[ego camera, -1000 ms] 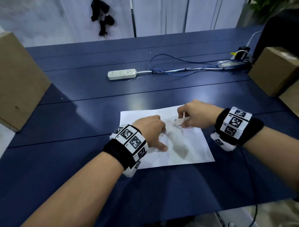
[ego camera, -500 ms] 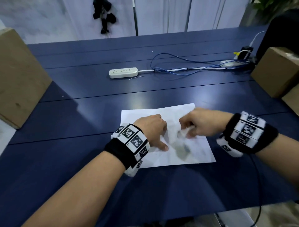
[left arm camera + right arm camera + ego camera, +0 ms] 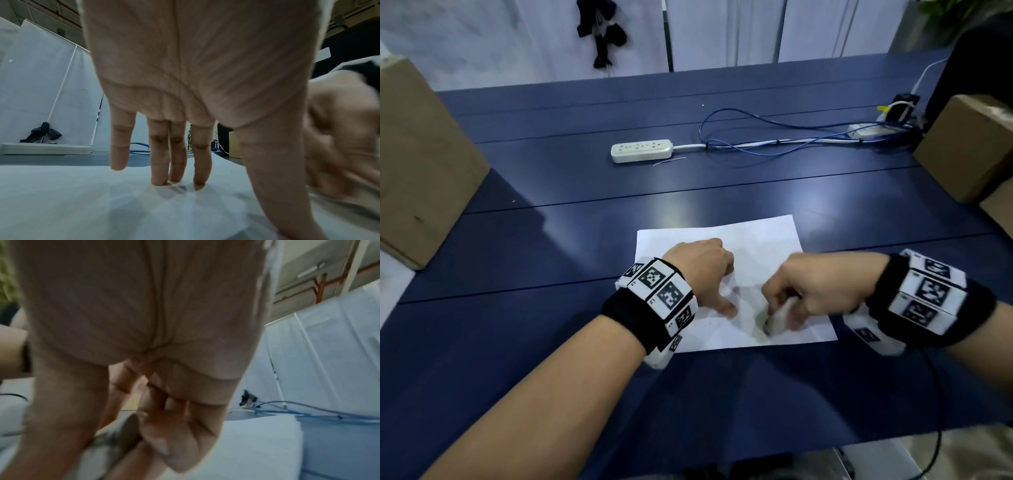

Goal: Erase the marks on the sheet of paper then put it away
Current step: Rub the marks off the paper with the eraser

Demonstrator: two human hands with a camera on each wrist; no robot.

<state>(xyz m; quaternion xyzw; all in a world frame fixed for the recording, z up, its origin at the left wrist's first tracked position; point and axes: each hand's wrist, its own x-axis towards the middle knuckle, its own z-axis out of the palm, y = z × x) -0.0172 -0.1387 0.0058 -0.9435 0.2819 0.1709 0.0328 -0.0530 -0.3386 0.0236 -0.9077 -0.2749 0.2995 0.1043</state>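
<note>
Paper (image 3: 756, 246) pinned by straight left-hand fingertips (image 3: 158, 178), right hand (image 3: 815, 291) gripping eraser (image 3: 779, 317) against it

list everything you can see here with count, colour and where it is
sheet of paper: one, white, flat on the table's near middle
eraser: one, whitish, on the paper's near right part
table: one, dark blue
power strip: one, white, far middle
cables: several, blue and white, far right
cardboard boxes: one at the left edge, others at the right, brown
wristbands: two, black with white markers
left hand: fingertips pressing the paper
right hand: gripping the eraser
</note>
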